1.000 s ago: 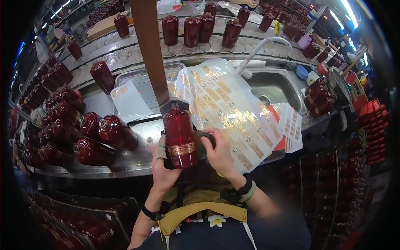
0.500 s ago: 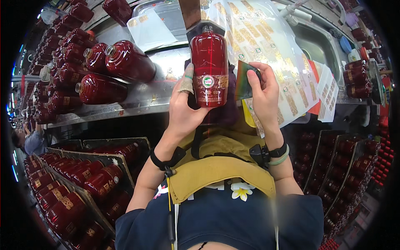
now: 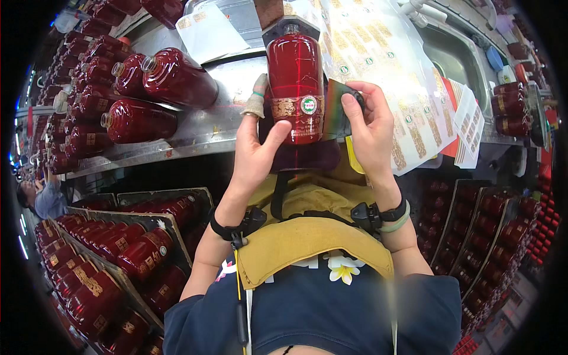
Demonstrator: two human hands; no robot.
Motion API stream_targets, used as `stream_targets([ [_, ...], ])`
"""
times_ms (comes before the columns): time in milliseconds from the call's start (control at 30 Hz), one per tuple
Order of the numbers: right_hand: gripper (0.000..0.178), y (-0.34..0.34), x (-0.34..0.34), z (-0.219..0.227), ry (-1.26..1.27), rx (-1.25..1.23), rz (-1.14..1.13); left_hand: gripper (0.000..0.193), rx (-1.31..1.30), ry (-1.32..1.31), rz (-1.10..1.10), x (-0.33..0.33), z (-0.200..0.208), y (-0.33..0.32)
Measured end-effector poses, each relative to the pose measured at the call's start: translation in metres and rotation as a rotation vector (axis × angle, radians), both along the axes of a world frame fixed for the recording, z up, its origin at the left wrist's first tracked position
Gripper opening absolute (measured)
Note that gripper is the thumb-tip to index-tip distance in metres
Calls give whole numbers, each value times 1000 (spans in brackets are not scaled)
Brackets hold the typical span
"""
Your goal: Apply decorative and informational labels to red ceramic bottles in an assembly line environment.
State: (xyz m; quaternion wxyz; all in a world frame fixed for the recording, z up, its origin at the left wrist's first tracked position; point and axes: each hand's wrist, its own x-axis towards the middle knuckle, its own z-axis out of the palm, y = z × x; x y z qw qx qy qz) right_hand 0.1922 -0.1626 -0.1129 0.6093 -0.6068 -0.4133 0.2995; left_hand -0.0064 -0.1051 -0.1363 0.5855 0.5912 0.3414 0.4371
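Observation:
A glossy red glass bottle (image 3: pixel 294 71) lies before me, its neck pointing away, against a dark holder (image 3: pixel 278 31). A gold patterned label with a round green and white seal (image 3: pixel 308 105) wraps its lower part. At the bottle's left side is my left hand (image 3: pixel 253 142), with fingers stretched out and thumb apart, the thumb tip over the bottle's lower left edge. Pale covers sit on a fingertip. My right hand (image 3: pixel 374 121) pinches a thin dark green scraper (image 3: pixel 337 109) between thumb and fingers, its edge against the bottle's right side near the label.
Clear sheets of gold labels (image 3: pixel 378 53) spread over the right of the metal bench (image 3: pixel 207 133), near a sink (image 3: pixel 452 59). Several red bottles (image 3: pixel 177 77) lie at the left beside a white sheet (image 3: pixel 211 32). Racks of bottles (image 3: pixel 142 254) stand below on both sides; a person (image 3: pixel 50 198) is far left.
The bottle has turned, so its seal has moved right and more gold pattern shows. My left hand has loosened from around its base. The scraper has come against the bottle's side.

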Motion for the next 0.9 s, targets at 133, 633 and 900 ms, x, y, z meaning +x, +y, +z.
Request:
stream_targets([
  [133,19,0,0,-7,-17,8,-6,81,-29,7,-26,6,5,-3],
  [633,20,3,-7,-6,-9,38,12,102,288,489,75,-2,2,-7],
  [900,19,-3,6,-9,-2,-38,6,114,546,532,97,6,19,-4],
])
